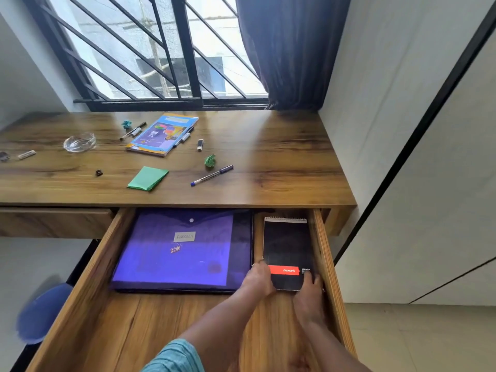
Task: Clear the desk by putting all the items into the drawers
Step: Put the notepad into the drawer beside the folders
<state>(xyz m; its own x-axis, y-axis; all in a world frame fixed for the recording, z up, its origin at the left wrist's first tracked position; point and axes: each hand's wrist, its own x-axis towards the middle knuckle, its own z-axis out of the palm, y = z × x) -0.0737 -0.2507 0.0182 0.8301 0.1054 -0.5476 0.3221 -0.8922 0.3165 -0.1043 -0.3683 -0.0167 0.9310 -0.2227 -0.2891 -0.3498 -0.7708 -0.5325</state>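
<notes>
The wide wooden drawer [88, 285] under the desk stands pulled out. Inside it lie a purple snap folder [174, 253] on the left and a black spiral notepad [288, 245] with a red label on the right. My left hand [257, 280] grips the notepad's lower left corner. My right hand [308, 294] holds its lower right corner, against the drawer's right wall. On the desk top [281, 157] lie a blue book [163, 134], a green paper pad [147, 178], a blue pen [212, 175], a green paper ball [210, 160] and a small white eraser [200, 145].
Further left on the desk: a glass ashtray [79, 143], two markers [132, 131], a teal paper ball [126, 124], a small dark clip [99, 172], a white stick [26, 154]. A second drawer [53, 221] at left is closed. A blue stool [43, 312] stands below left. A wall bounds the right.
</notes>
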